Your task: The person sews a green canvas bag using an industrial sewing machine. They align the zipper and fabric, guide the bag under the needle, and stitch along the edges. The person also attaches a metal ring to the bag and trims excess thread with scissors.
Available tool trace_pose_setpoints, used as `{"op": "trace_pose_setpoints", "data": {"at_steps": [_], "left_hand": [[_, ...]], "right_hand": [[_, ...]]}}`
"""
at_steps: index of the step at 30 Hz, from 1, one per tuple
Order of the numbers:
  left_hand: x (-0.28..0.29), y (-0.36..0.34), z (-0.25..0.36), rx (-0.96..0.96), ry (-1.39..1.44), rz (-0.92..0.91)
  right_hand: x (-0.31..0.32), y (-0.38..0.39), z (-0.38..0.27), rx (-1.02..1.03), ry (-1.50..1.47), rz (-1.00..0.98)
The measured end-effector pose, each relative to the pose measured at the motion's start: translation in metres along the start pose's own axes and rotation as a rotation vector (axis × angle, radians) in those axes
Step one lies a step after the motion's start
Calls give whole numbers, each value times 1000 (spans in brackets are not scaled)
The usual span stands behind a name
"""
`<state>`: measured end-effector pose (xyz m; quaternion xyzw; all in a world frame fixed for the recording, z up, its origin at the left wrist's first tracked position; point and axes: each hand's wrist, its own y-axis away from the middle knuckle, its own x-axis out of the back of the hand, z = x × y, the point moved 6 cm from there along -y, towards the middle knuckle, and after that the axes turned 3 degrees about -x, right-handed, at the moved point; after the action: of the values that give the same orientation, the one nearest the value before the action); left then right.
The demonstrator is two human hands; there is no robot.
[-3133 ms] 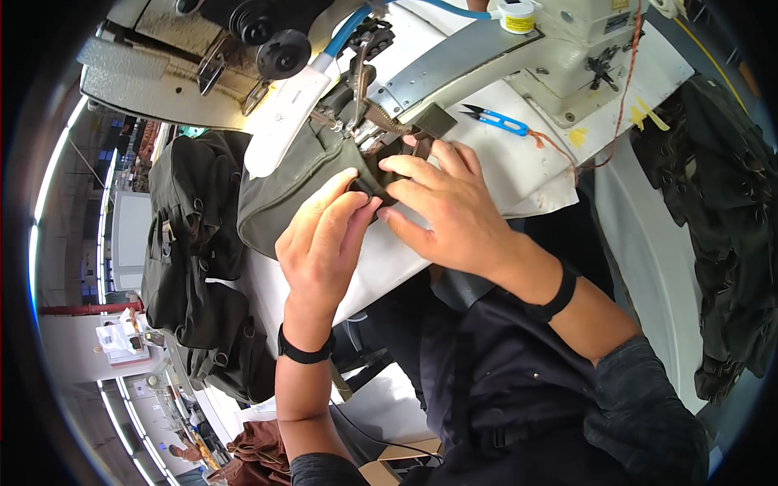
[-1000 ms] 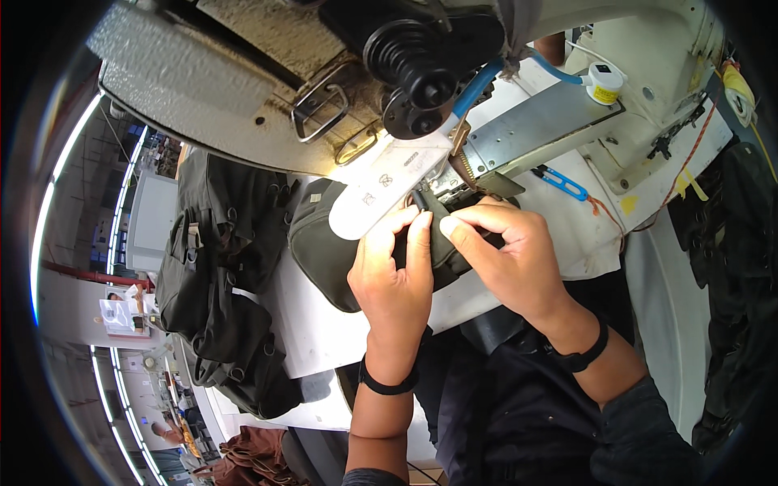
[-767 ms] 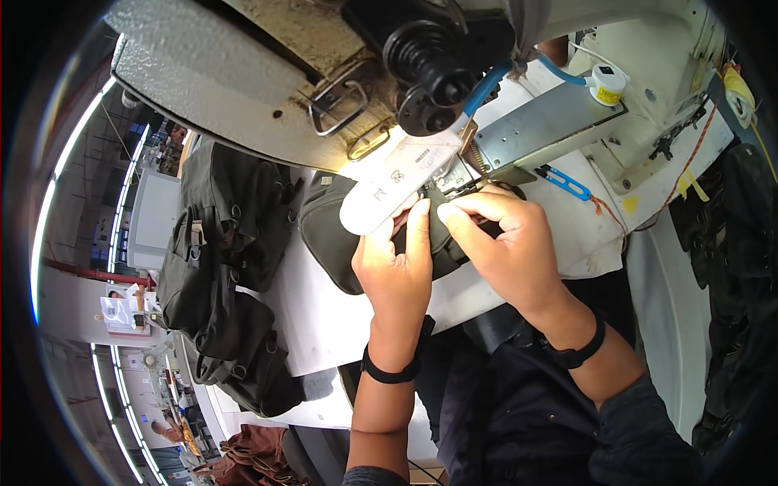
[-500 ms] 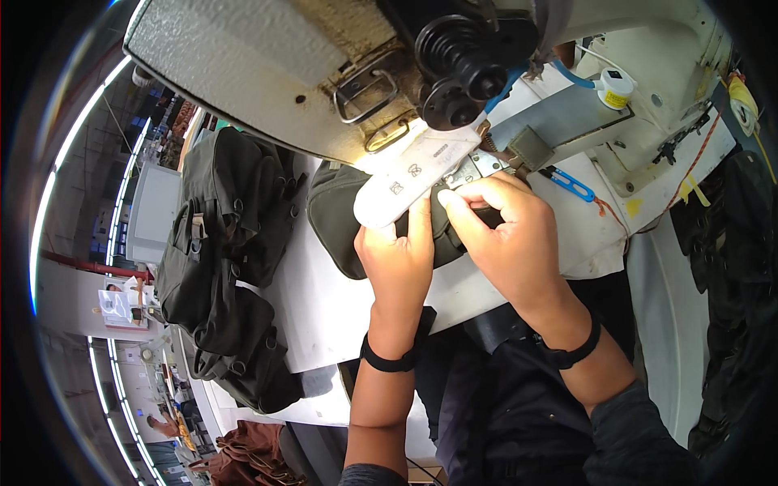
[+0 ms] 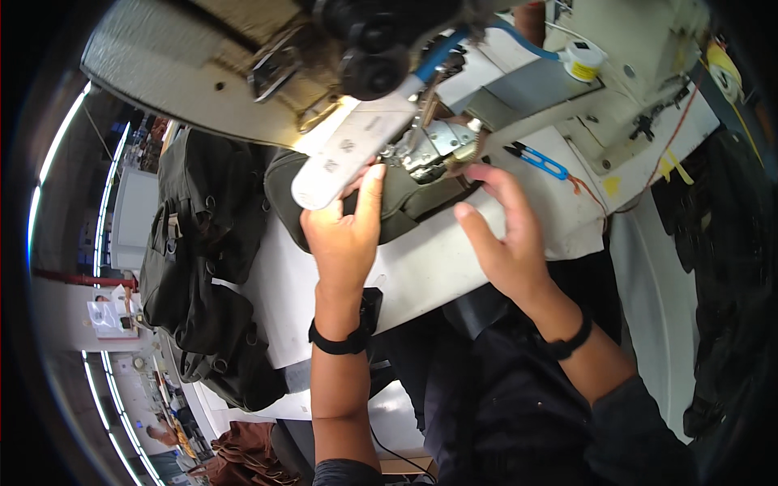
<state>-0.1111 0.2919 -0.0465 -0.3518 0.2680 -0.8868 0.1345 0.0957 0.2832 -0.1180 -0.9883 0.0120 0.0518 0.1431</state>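
An olive-green fabric bag (image 5: 442, 198) lies at the sewing machine's metal work plate (image 5: 444, 139). At the bag's near left side, my left hand (image 5: 340, 243) grips its fabric, thumb on top. The other left fingers are partly hidden behind a smooth white rounded panel (image 5: 344, 154) of the machine. My right hand (image 5: 512, 247) is at the bag's right end with thumb and index finger spread apart. Its index fingertip is close to the bag's edge; I cannot tell whether it touches. The rest of its fingers are mostly hidden.
The sewing machine's head (image 5: 186, 73) overhangs the far left. Blue thread snips (image 5: 539, 160) on an orange cord lie right of the plate. Several dark green bags (image 5: 207, 243) are heaped on the left of the white table (image 5: 421, 271). Brown fabric (image 5: 247, 449) sits at lower left.
My right hand has drawn away from my left, toward the right, and its pinch has opened. The view has shifted, uncovering more of the metal plate. My left hand still holds the bag.
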Motion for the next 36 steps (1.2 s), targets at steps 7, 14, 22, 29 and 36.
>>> {"op": "trace_pose_setpoints", "data": {"at_steps": [7, 14, 22, 29, 36], "left_hand": [[-1, 35, 56, -363, -306, -22], [-10, 53, 60, -494, -552, -138], [-4, 53, 54, -488, -515, -81], [-1, 41, 55, -453, -451, -106], [-3, 43, 56, -493, -616, -58]], "right_hand": [[-5, -14, -17, 128, 198, -201], [-23, -22, -14, -121, -237, -291], [-23, -25, -25, -188, -177, -351], [-26, -33, -25, -301, -352, -331], [-30, -30, -19, -402, -456, -336]]}}
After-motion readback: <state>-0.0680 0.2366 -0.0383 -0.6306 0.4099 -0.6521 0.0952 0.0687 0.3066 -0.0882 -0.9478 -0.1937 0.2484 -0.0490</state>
